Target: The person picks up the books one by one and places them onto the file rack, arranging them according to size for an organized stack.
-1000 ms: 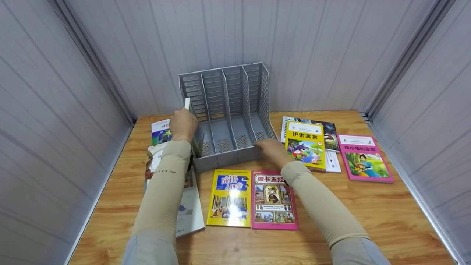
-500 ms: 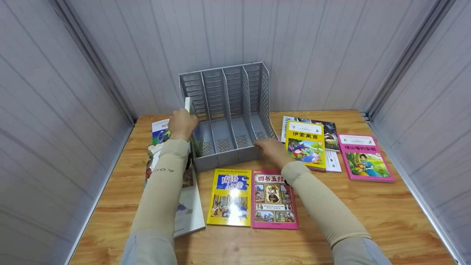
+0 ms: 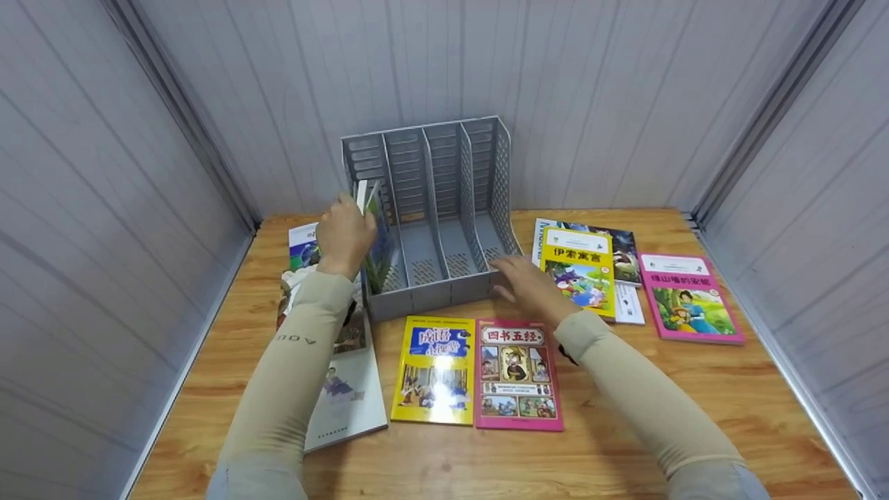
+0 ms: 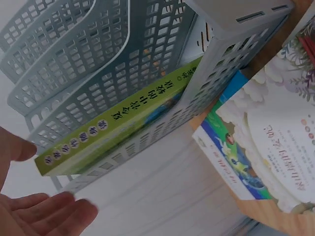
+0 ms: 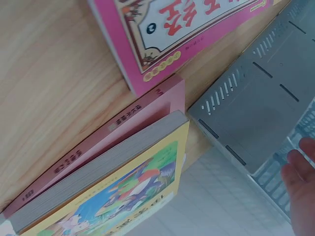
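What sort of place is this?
Likely a small booth set up for tabletop work, though I can't be sure: grey panelled walls enclose three sides of a wood-grain table, which bears a grey four-slot rack and loose books.

At the magazine rack (image 3: 432,297), the left hand (image 3: 346,235) is at left, fingers parted; the right hand (image 3: 529,283), relaxed, at front-right.

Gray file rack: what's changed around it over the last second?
The right hand has loosened its grip on the gray file rack, shifting slightly right. The left hand is now open beside the green-spined book, whose top moved slightly right. The rack and the pink 四书五经 book stayed put.
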A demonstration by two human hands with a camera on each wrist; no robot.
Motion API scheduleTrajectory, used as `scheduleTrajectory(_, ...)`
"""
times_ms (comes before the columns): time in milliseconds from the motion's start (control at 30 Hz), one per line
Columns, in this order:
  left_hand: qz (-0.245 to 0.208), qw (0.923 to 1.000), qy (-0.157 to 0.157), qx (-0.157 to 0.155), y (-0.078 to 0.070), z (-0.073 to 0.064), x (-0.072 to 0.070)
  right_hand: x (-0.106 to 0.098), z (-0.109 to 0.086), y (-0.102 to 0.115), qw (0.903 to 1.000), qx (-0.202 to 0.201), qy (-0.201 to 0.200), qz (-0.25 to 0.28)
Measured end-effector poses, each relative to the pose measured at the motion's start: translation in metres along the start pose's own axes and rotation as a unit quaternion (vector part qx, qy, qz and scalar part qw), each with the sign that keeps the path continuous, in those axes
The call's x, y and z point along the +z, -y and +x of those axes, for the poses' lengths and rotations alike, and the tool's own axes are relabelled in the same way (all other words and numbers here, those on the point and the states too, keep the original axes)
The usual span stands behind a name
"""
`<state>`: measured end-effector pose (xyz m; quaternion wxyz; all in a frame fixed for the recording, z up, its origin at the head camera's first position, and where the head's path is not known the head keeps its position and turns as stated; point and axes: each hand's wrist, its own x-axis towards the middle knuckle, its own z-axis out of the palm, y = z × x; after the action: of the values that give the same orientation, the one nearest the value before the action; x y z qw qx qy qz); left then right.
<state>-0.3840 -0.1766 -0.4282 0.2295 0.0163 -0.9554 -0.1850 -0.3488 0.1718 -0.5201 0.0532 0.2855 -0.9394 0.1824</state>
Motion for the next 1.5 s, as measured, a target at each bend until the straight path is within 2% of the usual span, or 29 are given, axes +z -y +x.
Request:
scheduleTrajectory(67, 0.0, 0.9986, -0.038, 0.036, -0.003, -0.005, 0.0, -0.001, -0.007, 0.001, 0.9997, -0.015, -0.019, -0.002)
scheduleTrajectory(167, 0.0, 0.9907, -0.092, 0.101, -0.009, -0.014, 0.002, -0.003, -0.016, 0.002, 0.9993, -0.027, -0.028, -0.005)
scheduleTrajectory(233, 0.002, 0.9837, -0.111, 0.141, -0.013, -0.021, 0.005, -0.003, -0.022, 0.003, 0.9996, -0.022, -0.016, -0.011)
scheduleTrajectory(300, 0.0, 0.9794, -0.113, 0.168, -0.017, -0.027, 0.011, -0.003, -0.027, 0.005, 0.9999, -0.005, 0.011, -0.01)
scheduleTrajectory(400, -0.012, 0.9802, -0.082, 0.18, -0.021, -0.036, 0.02, 0.0, -0.034, 0.006, 0.9978, 0.026, 0.062, 0.001)
scheduleTrajectory(500, -0.032, 0.9838, -0.028, 0.174, -0.022, -0.045, 0.031, 0.006, -0.04, 0.005, 0.993, 0.055, 0.102, 0.025)
scheduleTrajectory(600, -0.044, 0.9841, 0.03, 0.169, -0.021, -0.054, 0.041, 0.013, -0.044, 0.003, 0.9883, 0.072, 0.122, 0.057)
scheduleTrajectory(733, -0.05, 0.9775, 0.095, 0.182, -0.021, -0.065, 0.054, 0.022, -0.049, 0.0, 0.9823, 0.09, 0.143, 0.081)
scheduleTrajectory(867, -0.052, 0.9679, 0.14, 0.202, -0.024, -0.074, 0.066, 0.029, -0.053, -0.002, 0.9762, 0.113, 0.169, 0.075)
scheduleTrajectory(1000, -0.062, 0.9594, 0.169, 0.217, -0.027, -0.08, 0.076, 0.034, -0.054, -0.003, 0.9732, 0.122, 0.183, 0.069)
scheduleTrajectory(1133, -0.061, 0.9538, 0.191, 0.224, -0.028, -0.082, 0.082, 0.034, -0.055, -0.001, 0.9754, 0.11, 0.184, 0.052)
scheduleTrajectory(1400, -0.012, 0.9464, 0.243, 0.212, -0.034, -0.084, 0.087, 0.035, -0.054, 0.002, 0.9749, 0.114, 0.188, 0.037)
scheduleTrajectory(1500, 0.002, 0.9446, 0.248, 0.215, -0.035, -0.084, 0.088, 0.035, -0.052, 0.002, 0.975, 0.117, 0.186, 0.036)
